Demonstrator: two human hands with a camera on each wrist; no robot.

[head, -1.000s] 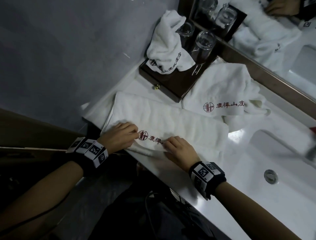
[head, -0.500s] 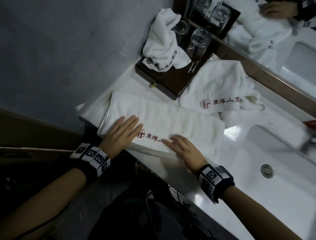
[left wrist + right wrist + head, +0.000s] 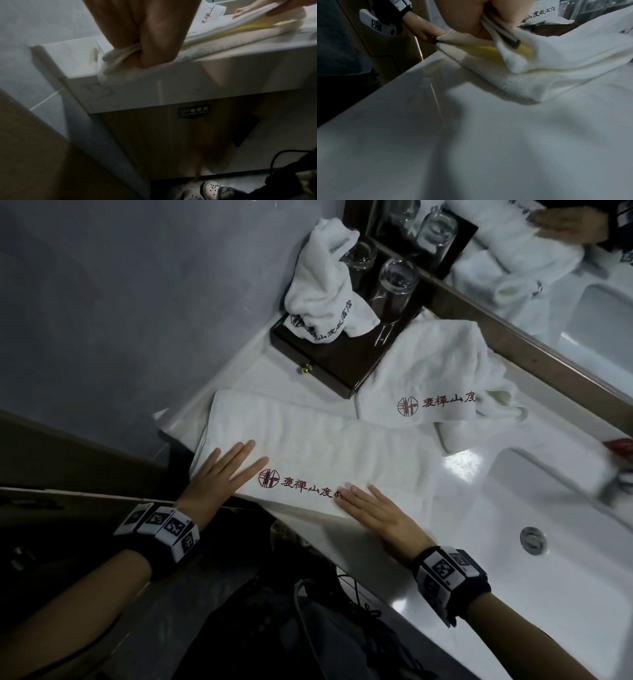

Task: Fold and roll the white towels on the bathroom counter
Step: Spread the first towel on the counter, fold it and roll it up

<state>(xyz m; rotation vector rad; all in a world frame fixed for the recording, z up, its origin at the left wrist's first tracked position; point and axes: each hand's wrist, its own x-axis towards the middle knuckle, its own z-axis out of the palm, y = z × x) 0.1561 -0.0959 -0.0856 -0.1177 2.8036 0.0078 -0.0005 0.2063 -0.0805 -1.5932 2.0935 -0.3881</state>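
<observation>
The folded towel [image 3: 318, 453] is being pressed flat on the surface [image 3: 404, 563] by the left hand [image 3: 219, 474] and right hand [image 3: 376, 515] (fingers straight, gripping nothing), so rolling from one end is probably called for next.

A second ago both hands were curled at the near edge of the folded towel [image 3: 318, 453], fingertips bunched on either side of the red lettering. Now the left hand [image 3: 219, 477] lies with straight, spread fingers pointing up across the towel's left end — already flattening half a second back. The right hand [image 3: 373, 513] has opened too, palm down, fingers stretched along the near edge and covering the tail of the lettering. More of the red print shows between the hands, and the towel's near edge lies flatter on the bench [image 3: 455, 484] — less puckered than before.
</observation>
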